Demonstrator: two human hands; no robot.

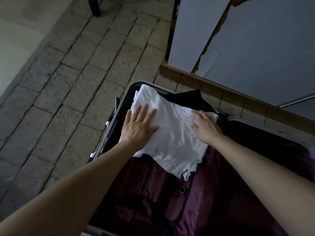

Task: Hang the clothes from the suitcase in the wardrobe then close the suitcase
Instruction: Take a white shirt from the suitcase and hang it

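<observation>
**poster1:** Looking down, what was the floor [81, 68] like?

**poster2:** Rough stone-look tiles in greyish tan, laid in long rows, pretty dim light. A pale wall [15, 36] ran along the left side, and a dark curved furniture leg [95, 7] stood on the tiles at the top. On the right was the wardrobe [255, 40], grey-white doors with the facing chipped and brown showing along the edges, sitting on a brown wooden base.

**poster1:** And the suitcase?

**poster2:** The suitcase [109, 126] lay wide open on the floor just beside the wardrobe base, silver frame, dark maroon lining [213, 193] inside with straps and a buckle [183, 189]. A white shirt [173, 133] lay folded on top in the far end of the near half, and a black garment [196, 97] was under it, poking out toward the wardrobe.

**poster1:** Hands?

**poster2:** Both were on the white shirt. The left hand [139, 125] lay flat on its left part, fingers straight and spread, gripping nothing. The right hand [205, 124] rested on the right edge, fingers bent down a little into the fabric; I couldn't tell if it was actually pinching the cloth. It had a ring [204, 116] on one finger. Both forearms reached in bare from the bottom of the view, over the lining.
</observation>
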